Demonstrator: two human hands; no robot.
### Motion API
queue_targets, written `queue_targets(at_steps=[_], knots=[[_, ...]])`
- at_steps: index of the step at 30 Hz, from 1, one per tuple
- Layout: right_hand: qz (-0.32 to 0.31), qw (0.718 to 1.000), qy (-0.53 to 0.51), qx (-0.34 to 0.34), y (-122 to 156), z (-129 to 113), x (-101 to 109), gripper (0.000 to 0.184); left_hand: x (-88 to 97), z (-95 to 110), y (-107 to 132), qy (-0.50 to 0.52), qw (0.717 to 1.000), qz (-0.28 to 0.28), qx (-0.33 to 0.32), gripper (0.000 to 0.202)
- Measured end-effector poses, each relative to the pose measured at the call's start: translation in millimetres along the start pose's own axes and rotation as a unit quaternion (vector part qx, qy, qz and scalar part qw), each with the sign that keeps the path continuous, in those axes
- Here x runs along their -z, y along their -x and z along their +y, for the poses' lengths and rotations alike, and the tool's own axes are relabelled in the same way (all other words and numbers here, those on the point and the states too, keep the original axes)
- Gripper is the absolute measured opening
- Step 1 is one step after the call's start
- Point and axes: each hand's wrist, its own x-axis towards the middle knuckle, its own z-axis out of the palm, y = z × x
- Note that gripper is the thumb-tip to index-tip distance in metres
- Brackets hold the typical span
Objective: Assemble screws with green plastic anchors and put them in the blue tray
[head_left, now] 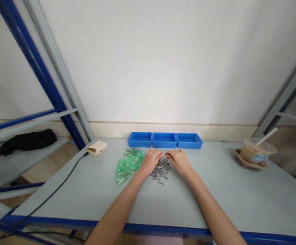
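A heap of small grey screws (160, 170) lies on the table between my two hands. My left hand (151, 160) and my right hand (179, 161) hover over the far side of the heap, fingertips meeting in a pinch around a small item that looks like a screw. Left of my left hand lies a pile of small green plastic bags (127, 165). Behind the hands three empty blue trays (164, 140) stand in a row by the wall.
A beige device (97, 148) with a black cable (61, 183) lies at the back left. A plastic cup with a drink and a straw (255, 152) stands at the right. A black cloth (27, 140) lies on the left shelf.
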Motion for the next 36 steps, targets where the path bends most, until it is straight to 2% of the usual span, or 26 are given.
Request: queue_targets(at_steps=[6, 11, 14, 18, 23, 29, 36], knots=[[0.014, 0.997, -0.063, 0.038, 1.3, 8.2, -6.9, 0.016, 0.3, 3.8, -1.2, 0.002, 1.000, -0.022, 0.011, 0.028], [0.048, 0.993, -0.106, 0.022, 0.3, 11.6, -10.1, 0.019, 1.2, 3.7, -1.0, 0.027, 0.999, -0.035, 0.014, 0.025], [0.041, 0.989, -0.138, 0.026, 0.0, 11.9, -9.3, 0.018, 2.6, 3.9, -1.3, 0.023, 0.999, -0.040, 0.015, 0.028], [0.036, 0.994, -0.100, 0.019, -0.1, 12.3, -9.6, 0.013, 2.6, 5.7, -2.1, 0.006, 0.999, -0.041, 0.026, 0.031], [0.016, 0.999, -0.044, 0.018, 0.5, 13.1, -10.6, 0.020, 1.6, 6.6, -2.5, 0.017, 0.998, -0.057, 0.009, 0.028], [0.017, 0.999, -0.009, 0.029, 1.2, 11.8, -9.3, 0.020, -1.2, 5.6, -1.9, 0.029, 0.997, -0.056, 0.037, 0.035], [-0.033, 0.999, 0.028, 0.013, 1.0, 8.7, -4.3, 0.034, -2.0, 4.1, -0.4, 0.048, 0.997, -0.040, 0.040, 0.016]])
